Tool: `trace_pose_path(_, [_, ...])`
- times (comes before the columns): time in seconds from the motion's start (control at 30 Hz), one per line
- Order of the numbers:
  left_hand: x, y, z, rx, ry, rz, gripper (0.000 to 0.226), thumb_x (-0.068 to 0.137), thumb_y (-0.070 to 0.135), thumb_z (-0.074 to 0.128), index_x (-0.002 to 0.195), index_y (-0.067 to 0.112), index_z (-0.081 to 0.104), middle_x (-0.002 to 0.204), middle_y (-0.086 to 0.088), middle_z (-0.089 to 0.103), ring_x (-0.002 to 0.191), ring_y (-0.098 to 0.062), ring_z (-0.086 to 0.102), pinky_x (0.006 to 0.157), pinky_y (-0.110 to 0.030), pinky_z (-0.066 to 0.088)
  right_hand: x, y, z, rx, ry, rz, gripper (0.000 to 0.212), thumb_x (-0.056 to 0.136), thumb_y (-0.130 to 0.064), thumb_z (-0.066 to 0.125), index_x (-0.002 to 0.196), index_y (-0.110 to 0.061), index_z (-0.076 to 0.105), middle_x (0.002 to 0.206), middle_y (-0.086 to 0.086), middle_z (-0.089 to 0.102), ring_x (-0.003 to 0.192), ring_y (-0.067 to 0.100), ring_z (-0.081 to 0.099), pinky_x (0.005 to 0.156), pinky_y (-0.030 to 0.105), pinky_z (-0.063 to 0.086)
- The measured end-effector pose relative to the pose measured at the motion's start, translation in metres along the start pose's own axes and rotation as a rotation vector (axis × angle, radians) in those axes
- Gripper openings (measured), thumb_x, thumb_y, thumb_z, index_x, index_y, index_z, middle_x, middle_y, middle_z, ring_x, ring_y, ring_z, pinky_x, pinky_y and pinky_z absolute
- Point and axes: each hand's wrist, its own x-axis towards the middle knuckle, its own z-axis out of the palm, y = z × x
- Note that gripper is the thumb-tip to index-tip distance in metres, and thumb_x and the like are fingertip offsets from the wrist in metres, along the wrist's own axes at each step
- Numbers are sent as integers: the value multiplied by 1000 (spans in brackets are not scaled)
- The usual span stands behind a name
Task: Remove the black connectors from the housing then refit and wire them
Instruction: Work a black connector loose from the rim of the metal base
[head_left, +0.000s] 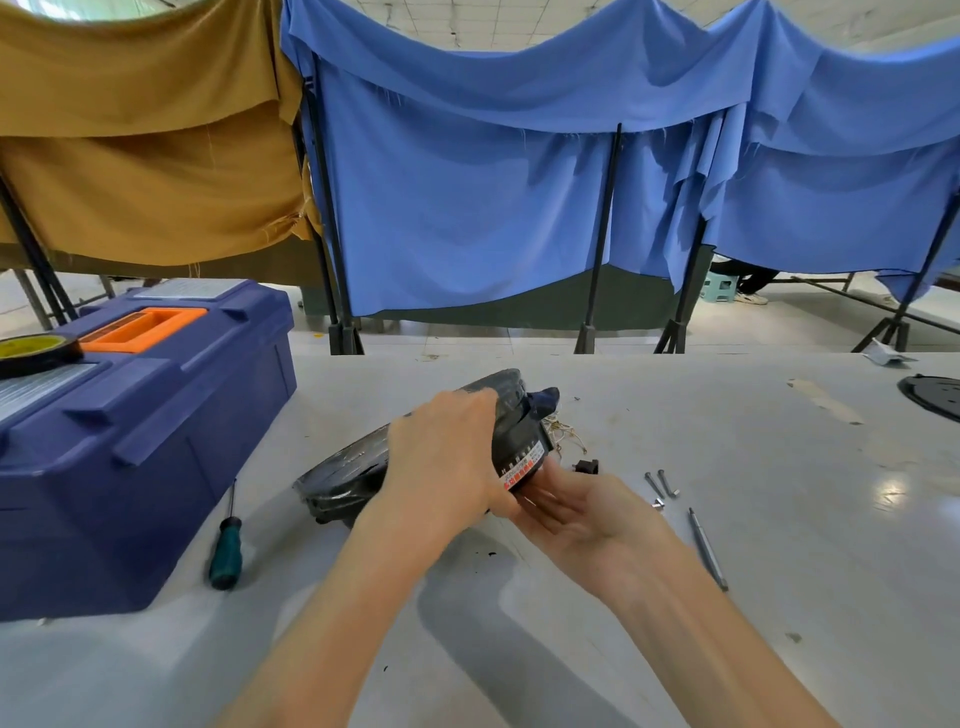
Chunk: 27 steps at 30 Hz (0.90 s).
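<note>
Grey desk (779, 545), blue curtains (467, 208) behind, left hand (447, 462) gripping black housing (519, 441), right hand (576, 514) flat, palm-up beneath it, perhaps a black connector (587, 466) at its 3 o'clock

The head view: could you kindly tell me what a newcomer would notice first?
First, the black housing at the centre of the table, gripped from above by the left hand and resting on the open right hand. Next, the big blue toolbox at the left and the blue curtains hung behind.
</note>
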Motion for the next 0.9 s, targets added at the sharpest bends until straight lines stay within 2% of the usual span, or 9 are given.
trace_pose_path(0.07, [-3,6,6,78,0,-10,67,55,47,83,105,23,46,96,5,53,86,-21,52,65,-32,34,3,6,-4,23,22,-14,13,91,4,56,99,12,64,82,22,71,81,32,66,69,40,53])
trace_pose_path(0.17, [-9,12,16,153,-3,-17,67,59,46,82,108,23,44,96,4,49,94,-24,57,64,-32,30,7,13,-10,51,40,3,19,92,7,54,109,14,61,98,26,66,86,34,64,71,41,56])
trace_pose_path(0.3, [-15,17,30,197,12,-28,60,66,35,80,112,21,43,95,2,46,92,-24,61,59,-31,27,7,14,-15,31,49,68,11,90,8,54,85,12,63,86,23,66,77,33,63,57,36,58])
trace_pose_path(0.37, [-20,19,36,222,19,-25,56,70,29,77,113,20,42,101,1,50,88,-24,62,55,-30,26,8,15,-17,21,62,97,12,89,9,54,81,11,62,83,21,65,79,32,62,69,38,56])
trace_pose_path(0.5, [-32,18,47,249,23,-23,50,77,16,70,117,18,40,107,-1,50,89,-25,65,47,-27,14,5,15,-30,-17,57,223,13,87,-3,62,92,9,64,93,21,62,93,35,60,87,42,50])
trace_pose_path(0.63, [-45,18,56,211,34,47,57,63,16,81,108,18,45,101,-2,50,83,-20,65,46,-26,17,2,14,-43,-164,73,316,30,83,-17,68,101,7,66,77,12,51,63,23,53,60,32,42])
trace_pose_path(0.7, [-52,19,53,243,26,84,65,25,22,92,81,17,60,75,0,56,54,-14,61,43,-22,19,2,15,-45,-89,27,334,26,87,-14,62,105,4,58,59,9,49,45,18,48,49,28,41])
trace_pose_path(0.77, [-56,17,53,248,67,146,69,-2,19,88,61,18,60,57,2,52,38,-11,50,40,-20,15,1,16,-44,-4,-14,354,24,88,-12,59,107,1,50,45,2,39,32,14,39,36,21,36])
trace_pose_path(0.9, [-65,7,57,258,26,213,66,6,31,92,65,20,64,60,4,52,42,-9,50,39,-21,14,2,19,-46,-2,-31,379,29,84,-22,65,93,4,55,40,-4,30,27,10,33,30,16,30])
